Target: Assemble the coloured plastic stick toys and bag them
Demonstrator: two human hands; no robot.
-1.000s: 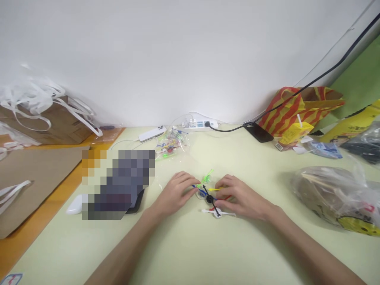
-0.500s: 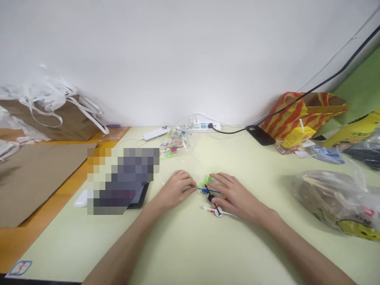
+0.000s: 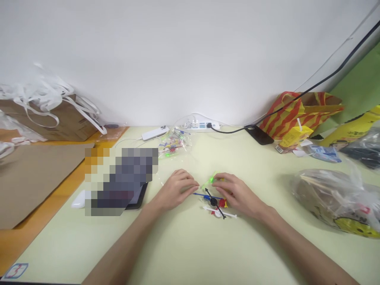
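Several plastic spinner arrows lie in a small pile on the pale table between my hands. A black arrow (image 3: 213, 202) crosses over a blue arrow (image 3: 207, 197), and a white arrow (image 3: 218, 213) lies nearest me. Red and yellow pieces (image 3: 223, 203) show partly beneath them. My right hand (image 3: 237, 192) is closed, its fingertips pinching a bright green arrow (image 3: 211, 180) at the far side of the pile. Close to the green arrow's near end is my left hand (image 3: 178, 188), thumb and fingers pressed together; whatever they hold is too small to make out.
A clear bag of more coloured arrows (image 3: 173, 144) lies ahead, near a power strip (image 3: 202, 126) and a white phone-like device (image 3: 154, 133). A tablet (image 3: 141, 198), partly blurred out, is at left. A plastic-wrapped package (image 3: 329, 202), juice carton (image 3: 293, 138) and black phone (image 3: 259, 135) are at right.
My right hand has drawn back from over the pile and its fingers have closed on the green arrow. The black, blue and red pieces are more exposed. My left hand has barely moved.
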